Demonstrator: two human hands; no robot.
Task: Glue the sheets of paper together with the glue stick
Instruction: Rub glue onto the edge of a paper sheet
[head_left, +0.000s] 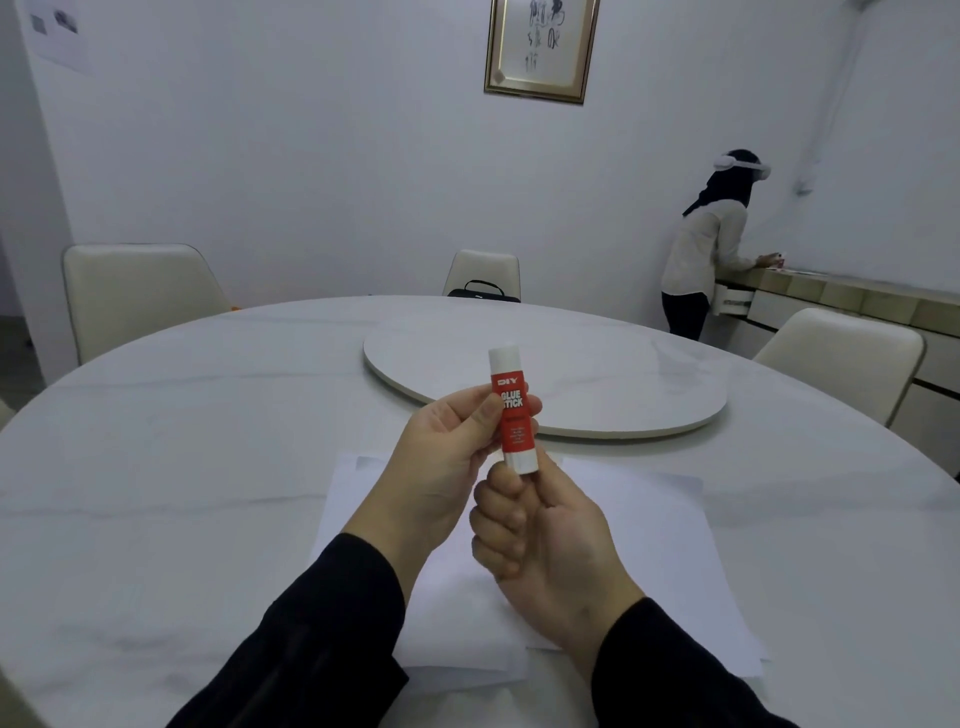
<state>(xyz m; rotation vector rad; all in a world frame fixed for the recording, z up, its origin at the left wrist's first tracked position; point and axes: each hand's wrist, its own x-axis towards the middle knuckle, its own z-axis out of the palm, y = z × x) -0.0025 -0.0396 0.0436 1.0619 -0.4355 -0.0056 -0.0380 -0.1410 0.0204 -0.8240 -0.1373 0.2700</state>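
A: Entry, left to right. Left hand (441, 452), centre frame, pinches the red middle of the glue stick (513, 408), thumb in front, fingers behind.

B: And the right?

A: Right hand (540, 535), just below and right of it, fingers curled, thumb and forefinger closed on the stick's white lower end. Both hands hold the one stick.

B: Orientation?

A: Long axis near upright, leaning slightly left at the top. Cap on, at the upper end, free of both hands. The stick is held in the air above the sheets (649, 525).

B: Sheets where?

A: Flat on the bench (156, 467), lower centre, under the hands, overlapping, the lower sheet showing out to the right.

B: Judgement on the next move?

A: Cap must likely come off first. The left hand sits nearer the cap; the right holds the base. No glue visible on paper, so gluing looks not yet begun.
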